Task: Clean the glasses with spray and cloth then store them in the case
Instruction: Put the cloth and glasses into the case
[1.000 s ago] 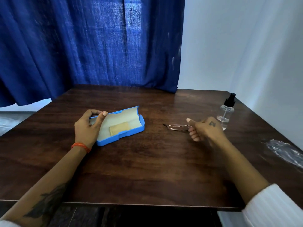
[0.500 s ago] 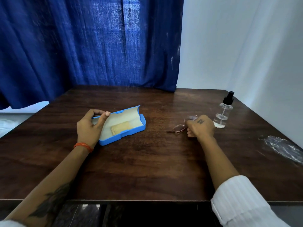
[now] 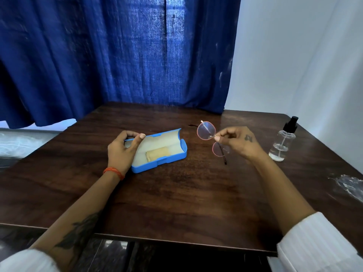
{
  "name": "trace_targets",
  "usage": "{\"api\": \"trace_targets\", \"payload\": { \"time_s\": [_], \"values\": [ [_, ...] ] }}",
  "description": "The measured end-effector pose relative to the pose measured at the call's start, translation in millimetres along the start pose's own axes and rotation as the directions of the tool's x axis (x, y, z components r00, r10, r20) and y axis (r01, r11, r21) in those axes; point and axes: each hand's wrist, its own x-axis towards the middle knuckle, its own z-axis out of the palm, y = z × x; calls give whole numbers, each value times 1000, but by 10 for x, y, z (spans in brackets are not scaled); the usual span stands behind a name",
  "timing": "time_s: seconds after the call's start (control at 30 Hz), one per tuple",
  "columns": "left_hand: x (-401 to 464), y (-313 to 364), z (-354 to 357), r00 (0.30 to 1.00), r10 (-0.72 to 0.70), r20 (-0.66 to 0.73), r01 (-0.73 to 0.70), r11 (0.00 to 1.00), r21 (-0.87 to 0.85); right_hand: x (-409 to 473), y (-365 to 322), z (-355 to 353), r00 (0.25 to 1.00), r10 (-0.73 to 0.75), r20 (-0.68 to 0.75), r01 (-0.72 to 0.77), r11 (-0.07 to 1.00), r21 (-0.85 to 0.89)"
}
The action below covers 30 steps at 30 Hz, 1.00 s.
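Note:
Round thin-rimmed glasses (image 3: 206, 130) hang in the air above the table, pinched at the bridge by my right hand (image 3: 238, 142); their temples are unfolded. An open blue glasses case (image 3: 163, 160) with a cream lining lies left of them, and a folded yellowish cloth (image 3: 157, 153) rests inside it. My left hand (image 3: 123, 150) grips the case's left end, thumb on the lid's edge. A clear spray bottle (image 3: 282, 144) with a black nozzle stands upright to the right of my right hand, apart from it.
The dark wooden table (image 3: 186, 203) has its front edge near me. A crumpled clear plastic wrapper (image 3: 349, 185) lies at the right edge. A blue curtain (image 3: 117, 55) hangs behind the table, and a white wall stands to the right.
My right hand has lifted the glasses off the table and turned them upright, lenses facing me. My left hand has stayed on the case.

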Motion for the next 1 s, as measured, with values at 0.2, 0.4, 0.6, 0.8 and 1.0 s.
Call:
{"api": "trace_targets", "payload": {
  "time_s": [0.2, 0.4, 0.6, 0.8, 1.0],
  "values": [
    [21, -31, 4, 1000, -12, 13, 12, 1000, -3, 117, -288, 243, 930, -291, 224, 323, 938, -123],
    [28, -44, 6, 1000, -2, 9, 2, 1000, -16, 257, -405, 676, 803, -504, 320, 594, 725, -348],
    [40, -53, 12, 1000, 20, 17, -20, 1000, -10, 238, -485, 1016, 683, -603, 412, 728, 513, -456],
    [55, -69, 17, 1000, 17, 23, -16, 1000, -25, 225, -489, 1148, 679, -578, 453, 724, 425, -543],
    [46, -56, 20, 999, 37, 14, -37, 999, -5, 206, -445, 1178, 685, -567, 458, 718, 420, -555]
  ]
}}
